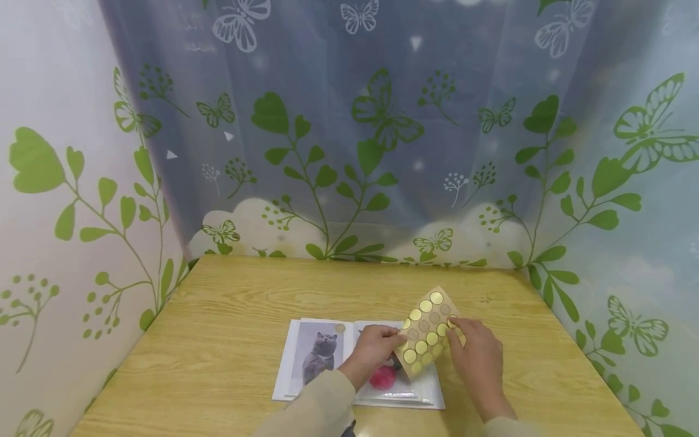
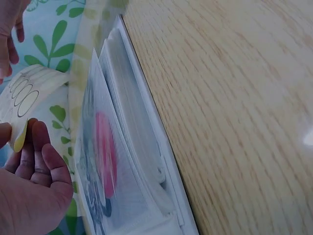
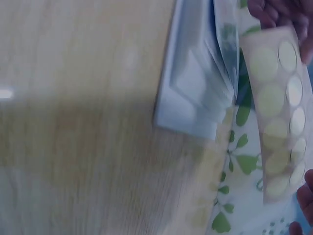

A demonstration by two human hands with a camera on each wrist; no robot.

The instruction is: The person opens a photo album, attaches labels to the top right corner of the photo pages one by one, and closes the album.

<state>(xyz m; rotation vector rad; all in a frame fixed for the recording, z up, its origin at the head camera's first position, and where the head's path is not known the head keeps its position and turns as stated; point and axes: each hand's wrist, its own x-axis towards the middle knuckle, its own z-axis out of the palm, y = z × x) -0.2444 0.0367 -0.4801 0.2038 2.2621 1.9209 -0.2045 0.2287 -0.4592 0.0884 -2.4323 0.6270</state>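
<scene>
A tan sheet of round gold stickers [image 1: 421,347] is held up tilted over an open photo album [image 1: 281,376]. One row of circles on it is bare tan. My left hand [image 1: 375,351] pinches the sheet's left edge between thumb and fingers; in the left wrist view the sticker sheet [image 2: 27,95] bends near that grip. At the opposite edge, the thumb and forefinger of my right hand [image 1: 480,358] pinch at an end sticker. The right wrist view shows the sticker sheet [image 3: 271,105] between both hands, the right hand [image 3: 305,203] partly cut off.
The album's left page has a grey cat photo [image 1: 318,358] with a small round sticker [image 1: 340,328] in its corner. A pink ball-like shape [image 1: 382,377] shows on the right page. Under it lies a wood-grain table [image 1: 218,340], bordered by a leaf-and-butterfly curtain [image 1: 338,182].
</scene>
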